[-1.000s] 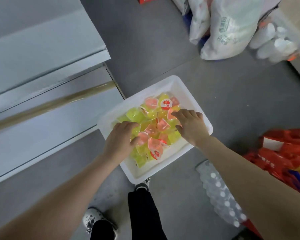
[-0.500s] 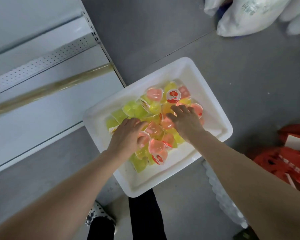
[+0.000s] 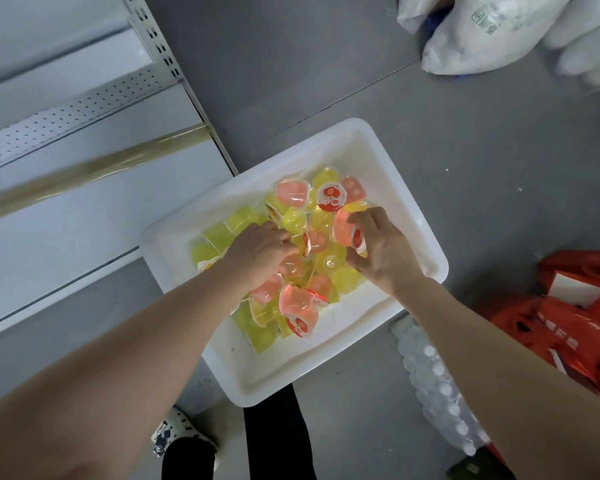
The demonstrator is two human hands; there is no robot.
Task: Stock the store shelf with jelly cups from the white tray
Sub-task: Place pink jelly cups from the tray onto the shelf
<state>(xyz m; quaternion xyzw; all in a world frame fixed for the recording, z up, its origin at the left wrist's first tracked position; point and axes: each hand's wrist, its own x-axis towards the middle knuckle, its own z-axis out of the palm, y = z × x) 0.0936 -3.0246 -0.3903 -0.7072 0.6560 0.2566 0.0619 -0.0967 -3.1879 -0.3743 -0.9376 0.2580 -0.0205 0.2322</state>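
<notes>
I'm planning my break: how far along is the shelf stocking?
Nothing looks done: the visible part of the shelf holds no cups. In hand: the right hand pinches a pink cup, and the left hand reaches into the pile of jelly cups in the tray; whether it grips one is hidden. Left: moving the pile across.

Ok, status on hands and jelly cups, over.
Right hand pinching pink jelly cup. Left hand in the pile, grip hidden. Rest in white tray; nothing blocking the shelf.
</notes>
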